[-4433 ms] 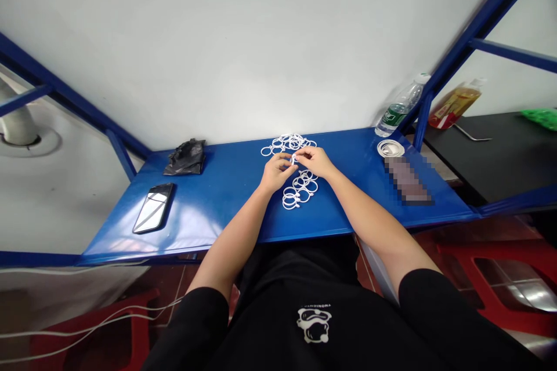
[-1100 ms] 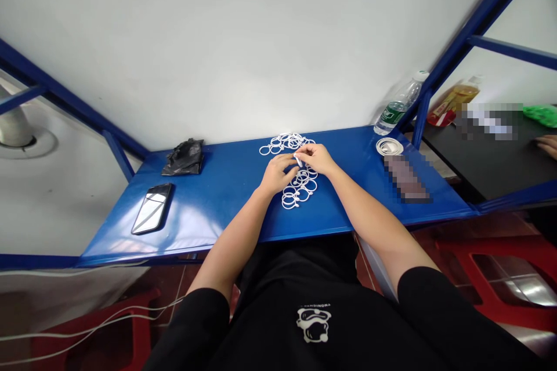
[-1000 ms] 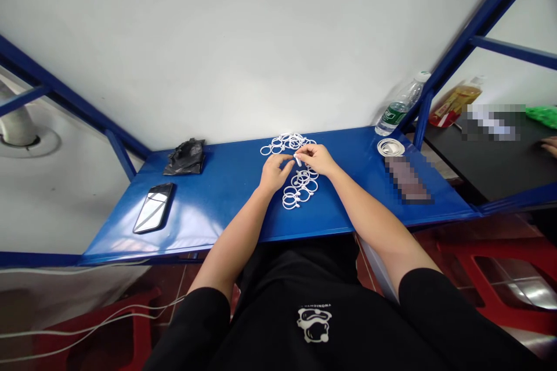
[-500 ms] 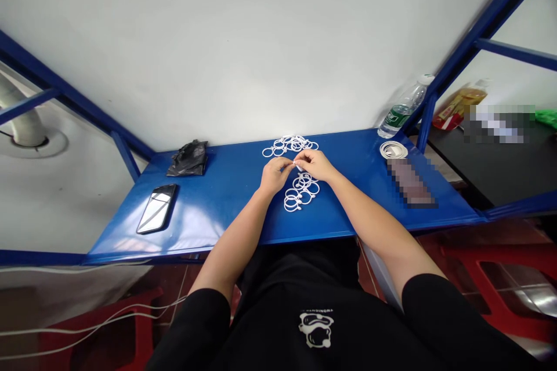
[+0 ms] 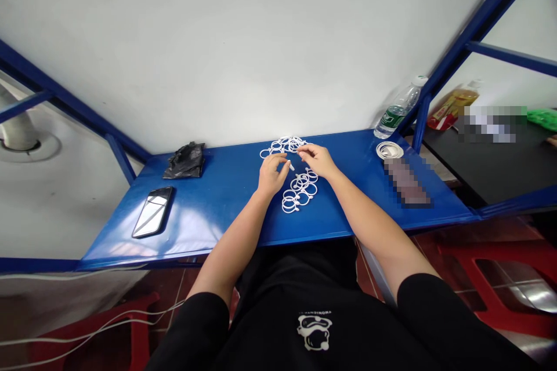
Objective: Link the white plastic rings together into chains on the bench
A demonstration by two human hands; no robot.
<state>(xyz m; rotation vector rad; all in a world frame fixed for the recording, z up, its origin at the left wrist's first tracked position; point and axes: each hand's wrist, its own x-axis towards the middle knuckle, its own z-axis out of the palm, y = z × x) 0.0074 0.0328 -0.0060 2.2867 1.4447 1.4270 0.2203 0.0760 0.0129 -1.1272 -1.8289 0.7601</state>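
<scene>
My left hand (image 5: 270, 175) is over the middle of the blue table, thumb and fingertips closed on a small white piece (image 5: 291, 166) that sticks out to the right. To its right is my right hand (image 5: 317, 160), its fingers bent together close to the far pile; anything in them is too small to make out. Thin white rings with small tabs (image 5: 289, 142) lie in an overlapping pile beyond my hands, near the wall. Closer to me, a second group of white rings (image 5: 303, 191) overlaps in a slanting row just below my hands.
On the blue table (image 5: 235, 208), a black plastic bag (image 5: 185, 161) and a phone (image 5: 153, 211) lie on the left. At the right are a water bottle (image 5: 398, 111), a coiled white strap (image 5: 389, 151) and a blurred-out item (image 5: 407, 181). Blue metal posts frame both sides.
My hands were together at the fingertips and are now a little apart. The small white piece shows at my left fingertips. The view has shifted slightly.
</scene>
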